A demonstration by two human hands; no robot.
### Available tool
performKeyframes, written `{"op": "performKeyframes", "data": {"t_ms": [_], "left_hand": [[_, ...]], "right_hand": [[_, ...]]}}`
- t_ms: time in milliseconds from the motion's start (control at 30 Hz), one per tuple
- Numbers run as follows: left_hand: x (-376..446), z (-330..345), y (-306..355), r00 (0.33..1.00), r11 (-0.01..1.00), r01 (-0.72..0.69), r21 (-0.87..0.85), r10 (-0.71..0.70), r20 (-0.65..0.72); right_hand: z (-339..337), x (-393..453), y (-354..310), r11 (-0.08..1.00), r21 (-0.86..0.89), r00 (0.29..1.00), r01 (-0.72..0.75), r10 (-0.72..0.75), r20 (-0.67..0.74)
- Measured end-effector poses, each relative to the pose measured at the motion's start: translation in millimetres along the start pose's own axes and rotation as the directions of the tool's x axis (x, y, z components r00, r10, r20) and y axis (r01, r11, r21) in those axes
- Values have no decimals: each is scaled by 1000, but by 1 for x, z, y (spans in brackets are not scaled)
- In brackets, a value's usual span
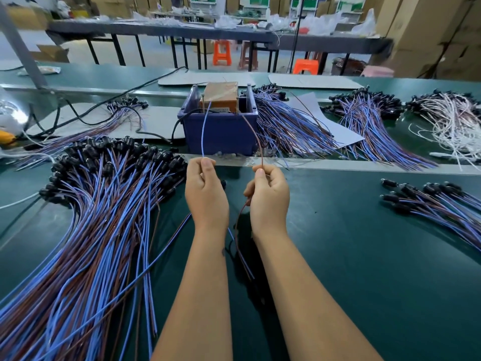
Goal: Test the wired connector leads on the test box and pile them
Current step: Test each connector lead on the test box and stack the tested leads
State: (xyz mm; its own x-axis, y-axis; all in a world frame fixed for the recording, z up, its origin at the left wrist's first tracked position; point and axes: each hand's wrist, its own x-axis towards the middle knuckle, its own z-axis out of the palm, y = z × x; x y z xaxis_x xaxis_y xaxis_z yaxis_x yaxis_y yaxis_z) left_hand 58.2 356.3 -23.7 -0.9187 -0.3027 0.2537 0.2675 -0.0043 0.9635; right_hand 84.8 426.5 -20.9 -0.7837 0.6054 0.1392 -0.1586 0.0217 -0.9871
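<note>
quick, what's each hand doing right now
Left hand: pinching the blue wire that runs to the test box.
Right hand: pinching the brown wire.

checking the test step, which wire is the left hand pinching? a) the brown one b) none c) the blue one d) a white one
c: the left hand pinches the blue wire that runs up to the test box, while the right hand pinches the brown wire.
</note>
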Motion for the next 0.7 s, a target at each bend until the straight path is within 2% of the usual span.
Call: {"op": "performKeyframes", "data": {"t_ms": [200,700], "left_hand": [[-1,2,2,998,997,59,-51,-59,-7],[2,1,-2,990,992,120,-47,-123,-72]], "right_hand": [[-1,2,0,997,71,998,-34,37,-43],[0,3,2,998,18,999,-53,53,6]]}}
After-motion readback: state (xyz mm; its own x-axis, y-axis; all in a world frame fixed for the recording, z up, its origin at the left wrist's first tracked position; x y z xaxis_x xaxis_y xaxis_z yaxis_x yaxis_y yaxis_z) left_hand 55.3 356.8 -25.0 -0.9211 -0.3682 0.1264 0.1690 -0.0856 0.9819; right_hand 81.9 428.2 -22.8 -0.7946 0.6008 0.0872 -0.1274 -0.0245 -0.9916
